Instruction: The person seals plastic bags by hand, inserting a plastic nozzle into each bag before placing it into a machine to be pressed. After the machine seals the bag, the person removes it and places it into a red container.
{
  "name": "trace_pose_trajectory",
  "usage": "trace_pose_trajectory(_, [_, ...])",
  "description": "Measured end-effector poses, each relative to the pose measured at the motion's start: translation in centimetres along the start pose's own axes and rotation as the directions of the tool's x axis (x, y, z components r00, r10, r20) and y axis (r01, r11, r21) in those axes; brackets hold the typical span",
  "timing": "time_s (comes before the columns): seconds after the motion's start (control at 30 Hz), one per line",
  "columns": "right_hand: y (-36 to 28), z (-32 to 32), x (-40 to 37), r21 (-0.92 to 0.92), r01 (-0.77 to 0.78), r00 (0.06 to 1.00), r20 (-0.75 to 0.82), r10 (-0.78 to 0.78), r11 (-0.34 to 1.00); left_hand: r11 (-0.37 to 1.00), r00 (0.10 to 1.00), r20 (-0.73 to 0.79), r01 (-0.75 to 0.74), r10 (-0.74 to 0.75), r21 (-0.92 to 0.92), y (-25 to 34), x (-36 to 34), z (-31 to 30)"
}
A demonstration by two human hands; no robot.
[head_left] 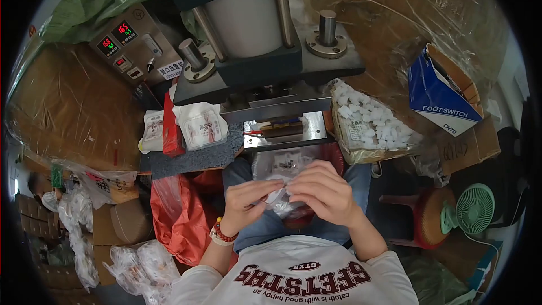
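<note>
Above my lap, my left hand [246, 203] pinches a small white plastic piece [276, 194] between thumb and fingers. My right hand [324, 193] meets it from the other side, its fingers bent and closed on the same piece. The fingers partly cover the piece, so its exact kind does not show. Below the hands, clear plastic bags [287, 161] with dark print lie in a dark red container [337, 158] between my knees. Just beyond stands a press machine [257, 62] with a metal lower plate [312, 126].
A box of small white plastic pieces [375, 124] is right of the press. White printed packs [201, 127] lie on a grey mat [195, 161] at left, beside a control box [135, 42]. A stool [430, 220], green fan [475, 208] and red bag [179, 220] flank me.
</note>
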State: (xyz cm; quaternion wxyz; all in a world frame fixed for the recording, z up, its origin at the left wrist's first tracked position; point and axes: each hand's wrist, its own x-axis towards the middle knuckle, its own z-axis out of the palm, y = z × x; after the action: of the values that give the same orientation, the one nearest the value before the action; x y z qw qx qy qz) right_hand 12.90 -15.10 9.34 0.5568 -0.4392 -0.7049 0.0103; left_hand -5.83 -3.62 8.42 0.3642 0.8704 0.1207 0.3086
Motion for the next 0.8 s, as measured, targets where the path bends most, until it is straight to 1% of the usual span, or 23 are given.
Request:
trace_pose_trajectory(0.03, [0.3, -0.2, -0.3, -0.005, -0.076, 0.997, -0.009, 0.076, 0.997, 0.998, 1.000, -0.017, 0.014, -0.015, -0.060, 0.2, 0.2, 0.8])
trace_pose_trajectory(0.07, [0.6, -0.2, -0.5, -0.007, -0.150, 0.988, -0.018, 0.150, 0.989, 0.998, 1.000, -0.016, 0.012, -0.013, -0.061, -0.3, 0.1, 1.7])
trace_pose_trajectory(0.1, [0.9, 0.0, -0.5, -0.008, -0.150, 0.989, -0.018, 0.150, 0.989, 0.971, 0.980, 0.030, 0.199, -0.196, -0.132, -1.4, -0.2, 2.8])
trace_pose_trajectory(0.13, [1.4, 0.1, -0.5, -0.065, -0.329, 0.944, -0.033, 0.328, 0.942, 0.905, 0.925, 0.087, 0.379, -0.369, -0.194, -2.7, -0.5, 4.0])
trace_pose_trajectory(0.17, [2.1, 0.3, -0.4, -0.120, -0.496, 0.868, -0.060, 0.493, 0.860, 0.826, 0.899, 0.087, 0.429, -0.429, -0.366, -3.9, -0.5, 5.5])
trace_pose_trajectory(0.2, [3.1, 0.1, -0.7, -0.160, -0.521, 0.853, -0.135, 0.505, 0.838, 0.827, 0.901, 0.088, 0.425, -0.424, -0.368, -4.9, -0.3, 6.2])
trace_pose_trajectory(0.23, [3.8, -0.6, -0.7, -0.154, -0.545, 0.834, -0.207, 0.512, 0.824, 0.649, 0.823, 0.101, 0.510, -0.559, -0.565, -5.7, 0.2, 6.7])
trace_pose_trajectory(0.27, [4.5, -1.4, -0.6, -0.147, -0.566, 0.811, -0.275, 0.516, 0.811, 0.423, 0.726, 0.147, 0.539, -0.672, -0.728, -6.3, 0.6, 6.9])
trace_pose_trajectory(0.3, [3.8, -2.7, 0.4, -0.145, -0.608, 0.776, -0.314, 0.547, 0.781, 0.419, 0.725, 0.145, 0.536, -0.673, -0.733, -6.4, 1.3, 6.5])
trace_pose_trajectory(0.37, [5.4, -4.7, 0.3, -0.328, -0.609, 0.789, -0.344, 0.509, 0.722, 0.308, 0.704, 0.166, 0.494, -0.690, -0.813, -6.8, 3.3, 5.3])
trace_pose_trajectory(0.4, [6.6, -5.1, 0.5, -0.411, -0.607, 0.793, -0.379, 0.477, 0.680, 0.271, 0.689, 0.210, 0.519, -0.694, -0.811, -7.6, 3.8, 4.9])
trace_pose_trajectory(0.43, [8.2, -5.2, 0.3, -0.412, -0.605, 0.795, -0.370, 0.481, 0.682, 0.265, 0.685, 0.207, 0.517, -0.699, -0.814, -8.2, 4.4, 4.9])
trace_pose_trajectory(0.5, [12.3, -4.9, -1.3, -0.700, -0.496, 0.858, -0.302, 0.417, 0.514, 0.314, 0.722, 0.144, 0.460, -0.676, -0.831, -9.0, 5.2, 5.1])
trace_pose_trajectory(0.53, [13.7, -4.5, -1.7, -0.735, -0.410, 0.897, -0.218, 0.385, 0.539, 0.291, 0.716, 0.161, 0.464, -0.679, -0.837, -9.4, 5.1, 5.2])
trace_pose_trajectory(0.57, [14.4, -4.9, -2.4, -0.733, -0.403, 0.900, -0.212, 0.380, 0.547, 0.295, 0.716, 0.151, 0.458, -0.682, -0.839, -9.8, 5.2, 5.3])
trace_pose_trajectory(0.63, [13.8, -4.6, -2.4, -0.668, -0.529, 0.795, -0.174, 0.581, 0.524, 0.325, 0.699, 0.171, 0.517, -0.694, -0.792, -10.1, 4.7, 5.3])
trace_pose_trajectory(0.67, [13.4, -4.6, -2.3, -0.665, -0.534, 0.798, -0.194, 0.570, 0.522, 0.308, 0.674, 0.230, 0.579, -0.702, -0.755, -10.2, 4.7, 4.8])
trace_pose_trajectory(0.7, [13.1, -4.7, -2.2, -0.661, -0.527, 0.804, -0.182, 0.567, 0.535, 0.312, 0.671, 0.216, 0.573, -0.710, -0.758, -10.9, 4.5, 3.8])
trace_pose_trajectory(0.73, [12.9, -5.1, -2.1, -0.577, -0.582, 0.796, -0.259, 0.548, 0.573, 0.561, 0.688, 0.022, 0.608, -0.725, -0.562, -12.0, 4.2, 2.4])
trace_pose_trajectory(0.77, [12.8, -5.4, -2.3, -0.485, -0.630, 0.775, -0.338, 0.534, 0.607, 0.728, 0.718, -0.160, 0.621, -0.677, -0.291, -12.9, 3.8, 0.8])
trace_pose_trajectory(0.8, [12.8, -5.6, -2.7, -0.487, -0.676, 0.737, -0.455, 0.500, 0.553, 0.818, 0.782, -0.414, 0.559, -0.466, 0.135, -13.1, 3.6, -1.3])
